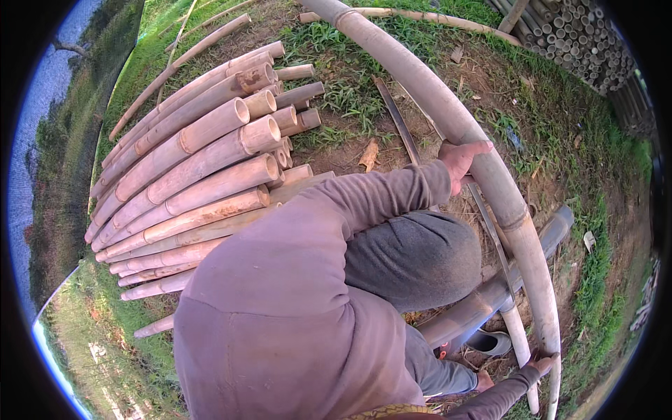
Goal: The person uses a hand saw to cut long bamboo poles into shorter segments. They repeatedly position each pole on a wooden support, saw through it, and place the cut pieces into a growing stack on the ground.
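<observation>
A long pale bamboo pole (448, 112) arcs from the top middle down to the lower right. My left hand (460, 162) reaches across my body in a mauve sleeve and grips the pole near its middle. My right hand (543, 364) holds the same pole close to its lower end, fingers wrapped on it. The pole lies across a thicker grey pole (553, 231) by my bent knee in grey trousers (413, 259). A second, thinner pale pole (519, 343) lies under my right hand.
A stack of cut bamboo poles (203, 168) lies at the left, cut ends toward me. Another pile of bamboo, seen end-on (581, 42), stands at the top right. A thin dark strip (397, 120) lies on the bare soil and grass. My shoe (490, 343) rests below the grey pole.
</observation>
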A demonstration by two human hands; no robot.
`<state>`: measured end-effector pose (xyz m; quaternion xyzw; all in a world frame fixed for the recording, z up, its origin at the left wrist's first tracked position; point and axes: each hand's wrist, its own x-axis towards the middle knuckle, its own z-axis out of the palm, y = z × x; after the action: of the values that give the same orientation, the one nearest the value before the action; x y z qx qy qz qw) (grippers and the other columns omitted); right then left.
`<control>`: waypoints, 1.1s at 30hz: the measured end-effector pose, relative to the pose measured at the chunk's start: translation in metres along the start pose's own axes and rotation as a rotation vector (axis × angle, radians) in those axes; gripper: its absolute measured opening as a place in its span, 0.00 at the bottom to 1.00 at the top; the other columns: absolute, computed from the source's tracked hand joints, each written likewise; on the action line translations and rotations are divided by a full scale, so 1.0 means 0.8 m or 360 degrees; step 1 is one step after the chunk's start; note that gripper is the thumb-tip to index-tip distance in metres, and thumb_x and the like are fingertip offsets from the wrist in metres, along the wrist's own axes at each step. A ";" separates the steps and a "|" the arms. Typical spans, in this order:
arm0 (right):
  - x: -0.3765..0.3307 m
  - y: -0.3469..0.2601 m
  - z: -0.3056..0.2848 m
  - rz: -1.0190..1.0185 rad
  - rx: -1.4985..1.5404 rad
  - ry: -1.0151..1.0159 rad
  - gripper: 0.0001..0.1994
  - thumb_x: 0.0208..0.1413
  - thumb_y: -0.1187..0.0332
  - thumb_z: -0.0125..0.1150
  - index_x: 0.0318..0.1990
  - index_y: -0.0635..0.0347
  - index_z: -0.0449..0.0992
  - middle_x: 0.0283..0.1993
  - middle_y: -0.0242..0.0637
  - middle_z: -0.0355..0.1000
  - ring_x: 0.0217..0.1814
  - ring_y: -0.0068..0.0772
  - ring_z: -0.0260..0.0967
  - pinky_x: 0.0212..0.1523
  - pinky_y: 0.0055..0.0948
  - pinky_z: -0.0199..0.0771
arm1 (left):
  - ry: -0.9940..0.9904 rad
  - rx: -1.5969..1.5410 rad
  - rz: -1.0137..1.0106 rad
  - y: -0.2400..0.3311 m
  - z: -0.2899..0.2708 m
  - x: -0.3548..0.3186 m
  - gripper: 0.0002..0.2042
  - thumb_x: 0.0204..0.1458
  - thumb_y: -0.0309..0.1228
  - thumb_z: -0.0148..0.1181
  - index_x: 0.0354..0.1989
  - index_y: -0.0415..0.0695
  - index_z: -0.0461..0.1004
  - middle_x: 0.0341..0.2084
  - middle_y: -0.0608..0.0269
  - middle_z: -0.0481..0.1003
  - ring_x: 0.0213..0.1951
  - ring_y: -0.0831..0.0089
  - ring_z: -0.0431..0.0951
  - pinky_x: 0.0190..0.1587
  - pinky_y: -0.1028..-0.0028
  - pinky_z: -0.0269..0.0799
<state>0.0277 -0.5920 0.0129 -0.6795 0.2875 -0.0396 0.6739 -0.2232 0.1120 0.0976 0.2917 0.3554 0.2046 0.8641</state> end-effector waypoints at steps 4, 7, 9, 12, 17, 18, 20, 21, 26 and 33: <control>-0.057 -0.037 0.061 -0.0256 -0.0073 -0.0151 0.33 0.70 0.41 0.58 0.71 0.54 0.68 0.64 0.42 0.72 0.57 0.45 0.73 0.55 0.44 0.79 | 0.0013 -0.0107 0.0248 0.031 -0.085 -0.044 0.32 0.51 0.45 0.78 0.61 0.45 0.72 0.51 0.55 0.80 0.55 0.57 0.82 0.60 0.51 0.78; -0.158 -0.061 0.192 -0.0396 -0.0008 -0.0432 0.31 0.71 0.44 0.58 0.72 0.55 0.67 0.65 0.43 0.71 0.58 0.44 0.73 0.57 0.43 0.80 | 0.0164 -0.0144 0.0572 0.092 -0.162 -0.077 0.33 0.52 0.49 0.77 0.61 0.46 0.72 0.50 0.59 0.79 0.53 0.59 0.82 0.59 0.52 0.79; -0.186 -0.079 0.271 -0.0482 0.0079 -0.0799 0.29 0.73 0.49 0.56 0.71 0.58 0.67 0.66 0.45 0.71 0.62 0.46 0.74 0.60 0.44 0.81 | 0.0310 -0.0208 0.0763 0.145 -0.212 -0.108 0.34 0.52 0.51 0.77 0.62 0.47 0.71 0.52 0.60 0.79 0.54 0.61 0.82 0.59 0.53 0.79; -0.300 -0.103 0.422 -0.0636 0.0192 -0.1355 0.25 0.77 0.57 0.51 0.70 0.67 0.67 0.69 0.49 0.70 0.69 0.50 0.71 0.69 0.49 0.78 | 0.0566 -0.0365 0.1107 0.244 -0.308 -0.174 0.37 0.51 0.55 0.78 0.65 0.49 0.71 0.56 0.61 0.78 0.57 0.62 0.80 0.61 0.54 0.76; -0.655 -0.127 0.618 -0.0398 -0.0026 -0.2322 0.23 0.79 0.63 0.50 0.72 0.71 0.65 0.71 0.50 0.68 0.74 0.50 0.67 0.76 0.51 0.69 | 0.1626 0.0293 0.1880 0.379 -0.480 -0.302 0.50 0.47 0.65 0.76 0.72 0.44 0.65 0.62 0.48 0.74 0.65 0.52 0.72 0.67 0.46 0.65; -0.708 -0.111 0.648 -0.0250 -0.0051 -0.2519 0.25 0.78 0.61 0.53 0.73 0.68 0.65 0.72 0.49 0.68 0.73 0.51 0.68 0.73 0.49 0.70 | 0.1881 0.0872 0.2206 0.380 -0.501 -0.312 0.54 0.45 0.68 0.74 0.73 0.44 0.63 0.66 0.47 0.70 0.69 0.50 0.68 0.70 0.46 0.60; -0.831 -0.099 0.656 -0.0394 -0.0294 -0.2640 0.27 0.76 0.57 0.57 0.74 0.63 0.67 0.72 0.47 0.68 0.73 0.50 0.68 0.71 0.46 0.71 | 0.2238 0.2124 0.2769 0.395 -0.519 -0.313 0.60 0.43 0.74 0.71 0.77 0.42 0.61 0.74 0.45 0.63 0.77 0.47 0.59 0.78 0.47 0.49; -0.862 -0.091 0.652 -0.0565 -0.0326 -0.2662 0.28 0.75 0.55 0.59 0.73 0.62 0.68 0.71 0.47 0.68 0.72 0.49 0.68 0.70 0.45 0.70 | 0.1821 0.2721 0.2120 0.395 -0.502 -0.290 0.59 0.44 0.77 0.66 0.78 0.47 0.60 0.75 0.44 0.62 0.77 0.49 0.58 0.78 0.43 0.48; -0.874 -0.046 0.627 -0.1630 -0.0704 -0.2834 0.29 0.71 0.53 0.64 0.71 0.62 0.70 0.70 0.46 0.69 0.72 0.46 0.69 0.69 0.44 0.72 | 0.1429 0.3158 0.0210 0.435 -0.612 -0.212 0.55 0.47 0.80 0.58 0.78 0.55 0.62 0.75 0.50 0.66 0.77 0.51 0.61 0.78 0.43 0.51; -0.469 -0.095 0.411 -0.1546 -0.1292 -0.1311 0.26 0.71 0.54 0.64 0.67 0.63 0.74 0.63 0.45 0.76 0.62 0.40 0.76 0.63 0.39 0.77 | 0.1143 0.3003 0.0186 0.509 -0.733 -0.145 0.56 0.47 0.74 0.65 0.77 0.43 0.64 0.71 0.39 0.69 0.73 0.46 0.68 0.74 0.52 0.62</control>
<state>-0.1136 -0.1374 0.1801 -0.8845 -0.3276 0.0341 0.3304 -0.7901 0.5611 0.0814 0.7940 0.5962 -0.0423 0.1110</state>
